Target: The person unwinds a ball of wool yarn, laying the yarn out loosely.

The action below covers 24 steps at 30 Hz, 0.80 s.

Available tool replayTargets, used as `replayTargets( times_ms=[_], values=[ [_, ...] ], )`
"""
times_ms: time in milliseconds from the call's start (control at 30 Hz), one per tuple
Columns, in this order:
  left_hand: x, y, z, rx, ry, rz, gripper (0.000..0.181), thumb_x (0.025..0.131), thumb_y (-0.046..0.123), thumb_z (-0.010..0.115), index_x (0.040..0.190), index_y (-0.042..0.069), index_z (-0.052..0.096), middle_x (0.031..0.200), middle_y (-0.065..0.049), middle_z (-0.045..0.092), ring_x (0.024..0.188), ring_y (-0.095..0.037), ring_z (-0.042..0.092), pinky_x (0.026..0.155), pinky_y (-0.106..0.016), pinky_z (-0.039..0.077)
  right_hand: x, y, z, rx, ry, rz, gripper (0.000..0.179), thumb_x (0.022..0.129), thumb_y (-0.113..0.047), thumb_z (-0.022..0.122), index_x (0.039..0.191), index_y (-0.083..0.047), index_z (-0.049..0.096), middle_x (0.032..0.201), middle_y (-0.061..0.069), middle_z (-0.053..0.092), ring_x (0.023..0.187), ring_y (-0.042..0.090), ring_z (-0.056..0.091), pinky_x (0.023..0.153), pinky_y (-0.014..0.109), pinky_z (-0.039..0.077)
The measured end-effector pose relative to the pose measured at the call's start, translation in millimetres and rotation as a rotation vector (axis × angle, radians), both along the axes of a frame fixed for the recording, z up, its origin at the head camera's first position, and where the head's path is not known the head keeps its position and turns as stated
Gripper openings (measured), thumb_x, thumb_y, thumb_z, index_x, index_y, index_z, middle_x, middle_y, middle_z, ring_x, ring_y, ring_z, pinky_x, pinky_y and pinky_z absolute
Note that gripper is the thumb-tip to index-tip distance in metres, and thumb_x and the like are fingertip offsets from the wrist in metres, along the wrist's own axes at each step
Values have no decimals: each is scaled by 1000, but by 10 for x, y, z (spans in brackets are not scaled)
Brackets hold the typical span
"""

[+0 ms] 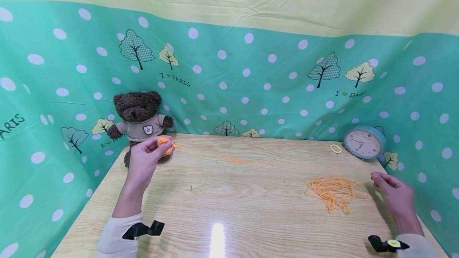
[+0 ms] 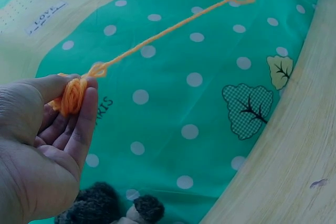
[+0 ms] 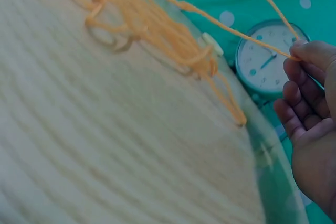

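Note:
Between thumb and fingers, my left hand (image 1: 145, 158) pinches a small wound bundle of orange yarn (image 1: 164, 145), raised in front of the teddy bear. From that bundle a strand (image 2: 168, 32) stretches taut to the right, with a looped tangle partway along it. At the right side, my right hand (image 1: 394, 194) pinches the yarn between thumb and forefinger, and the right wrist view shows the strand (image 3: 247, 36) bent at the fingertips. A loose heap of orange yarn (image 1: 333, 192) lies on the table just left of that hand.
The brown teddy bear (image 1: 138, 110) sits at the back left. A round blue clock (image 1: 364, 142) stands at the back right, with a pale ring (image 1: 336, 149) beside it. On the wooden table (image 1: 251, 210) lies a tiny dark bit (image 1: 191, 188). Green dotted cloth (image 1: 233, 79) hangs behind.

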State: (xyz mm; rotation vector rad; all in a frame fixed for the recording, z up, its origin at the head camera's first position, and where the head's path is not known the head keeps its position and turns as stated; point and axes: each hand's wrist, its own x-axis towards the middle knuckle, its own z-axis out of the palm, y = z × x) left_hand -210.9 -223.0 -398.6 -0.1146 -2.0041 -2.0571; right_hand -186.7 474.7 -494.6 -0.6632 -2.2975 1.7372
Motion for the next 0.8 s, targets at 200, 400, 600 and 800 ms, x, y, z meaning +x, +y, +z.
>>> replayTargets(
  times_ms=[200, 400, 600, 800],
  values=[
    [1, 1, 3, 1, -8, -1, 15, 97, 14, 74, 111, 9, 76, 95, 10, 78, 89, -2, 74, 78, -17, 61, -13, 38, -124, -51, 2, -35, 16, 95, -37, 75, 107, -28, 80, 83, -32, 69, 78, -7, 62, 63, 10, 51],
    [0, 6, -3, 1, -12, 1, 15, 97, 13, 74, 111, 10, 77, 96, 10, 78, 89, -3, 74, 78, -17, 61, -28, 16, -182, 57, -41, -30, 17, 98, -41, 71, 106, -31, 80, 81, -37, 63, 75, -11, 60, 62, 9, 50],
    [-6, 22, -13, 14, -8, -7, 13, 96, 12, 75, 108, 10, 77, 95, 9, 78, 87, -3, 74, 77, -17, 61, -22, -57, -208, 308, -65, 70, 52, 101, -49, 62, 130, -8, 71, 85, -45, 54, 79, -22, 52, 65, 5, 45],
    [-20, 32, -13, 8, -7, -8, 14, 96, 12, 75, 109, 9, 77, 94, 8, 78, 86, -4, 74, 77, -17, 61, -56, -108, -246, 343, -70, 96, 59, 101, -52, 60, 134, -5, 68, 87, -46, 52, 86, -23, 45, 66, 5, 43]
  ],
)
